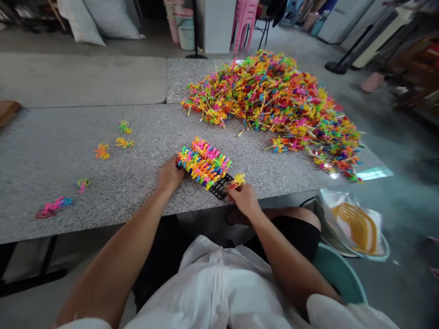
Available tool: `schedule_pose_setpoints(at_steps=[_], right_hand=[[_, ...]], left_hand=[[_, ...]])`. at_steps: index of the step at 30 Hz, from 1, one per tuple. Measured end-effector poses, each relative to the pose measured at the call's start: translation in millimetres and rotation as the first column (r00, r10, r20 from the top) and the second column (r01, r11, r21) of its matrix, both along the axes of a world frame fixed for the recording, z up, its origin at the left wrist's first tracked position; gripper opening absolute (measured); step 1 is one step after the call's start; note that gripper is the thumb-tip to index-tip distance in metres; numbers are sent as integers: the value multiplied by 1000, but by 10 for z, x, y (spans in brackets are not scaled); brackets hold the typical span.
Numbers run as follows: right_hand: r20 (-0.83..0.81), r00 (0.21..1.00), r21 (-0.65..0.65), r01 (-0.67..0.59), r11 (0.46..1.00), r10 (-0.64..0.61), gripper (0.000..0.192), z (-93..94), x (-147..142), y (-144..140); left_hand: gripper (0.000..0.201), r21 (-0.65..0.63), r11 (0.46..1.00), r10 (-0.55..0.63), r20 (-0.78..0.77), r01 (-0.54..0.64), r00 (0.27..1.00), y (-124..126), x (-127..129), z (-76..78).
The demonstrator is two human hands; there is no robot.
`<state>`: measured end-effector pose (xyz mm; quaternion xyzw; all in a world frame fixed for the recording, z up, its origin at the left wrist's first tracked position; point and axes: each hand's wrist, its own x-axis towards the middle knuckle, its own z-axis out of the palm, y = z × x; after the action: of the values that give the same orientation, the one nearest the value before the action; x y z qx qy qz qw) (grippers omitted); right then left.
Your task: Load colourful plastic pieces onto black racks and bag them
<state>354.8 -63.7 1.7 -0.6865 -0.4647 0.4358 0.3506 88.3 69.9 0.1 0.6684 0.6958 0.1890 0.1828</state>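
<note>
Past my fingers, up and to the right, a big heap of coloured plastic pieces (277, 103) sprawls over the grey speckled table (137, 155). Well off to the left of my fingers lie a few loose bits: a pink and blue one (53, 207), an orange one (102, 151), a yellow one (125, 143). Below right of my fingers, on the floor, sits a yellow basket (356, 227).

One black rack (221, 186) lies on the table. Left of the rack, five loose clusters of coloured plastic pieces (125, 143); behind it, one big heap (277, 100), too many to count.
</note>
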Motion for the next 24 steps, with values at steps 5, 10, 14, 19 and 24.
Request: schedule_pose_setpoints(at_steps=[5,10,14,19,24], right_hand=[[300,953,24,-50,998,41,13,-19,-394,0],[516,856,37,-67,997,38,16,-19,-468,48],[573,819,40,-48,998,16,20,-60,-533,24],[563,826,72,-78,994,24,18,-81,-498,2],[541,840,76,-105,991,48,26,-108,-400,-16]], left_hand=[[36,12,1000,-13,7,13,1000,5,-4,-26],[38,0,1000,-13,23,13,1000,14,-5,-52],[39,-5,1000,-22,32,22,999,13,-8,-52],[37,-4,1000,-28,42,29,999,10,-10,-65],[35,13,999,-39,79,38,996,-8,-3,-85]])
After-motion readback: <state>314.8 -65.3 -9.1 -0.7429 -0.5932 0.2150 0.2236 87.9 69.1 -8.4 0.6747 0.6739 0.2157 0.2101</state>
